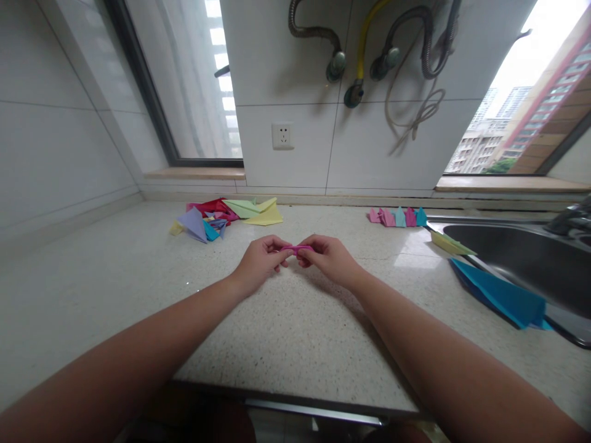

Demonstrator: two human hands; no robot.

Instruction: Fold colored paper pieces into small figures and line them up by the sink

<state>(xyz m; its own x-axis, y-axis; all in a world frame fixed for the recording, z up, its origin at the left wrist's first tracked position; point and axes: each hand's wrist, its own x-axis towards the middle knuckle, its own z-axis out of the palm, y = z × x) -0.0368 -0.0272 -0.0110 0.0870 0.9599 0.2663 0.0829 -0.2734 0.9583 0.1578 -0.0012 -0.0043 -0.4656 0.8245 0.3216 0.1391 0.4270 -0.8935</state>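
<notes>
A small piece of folded magenta paper (pixel 296 249) is stretched between my two hands, just above the speckled countertop (pixel 286 332). My left hand (pixel 265 261) pinches its left end between thumb and fingers. Its right end is pinched the same way by my right hand (pixel 330 258). Fingertips hide much of the paper, so its exact folded shape does not show. Beyond my left hand lies a pile of folded coloured paper (pixel 194 223), with a yellow folded piece (pixel 268 212) at its right side. A row of small pink and blue folded paper figures (pixel 399 217) stands beyond my right hand.
To the right, a large blue folded paper plane (pixel 501 292) and a yellow-green folded paper (pixel 451 243) lie by the rim of a dark sink (pixel 517 252). A tiled wall with a socket (pixel 283 136) and hoses (pixel 318 31) rises behind the counter, between two windows.
</notes>
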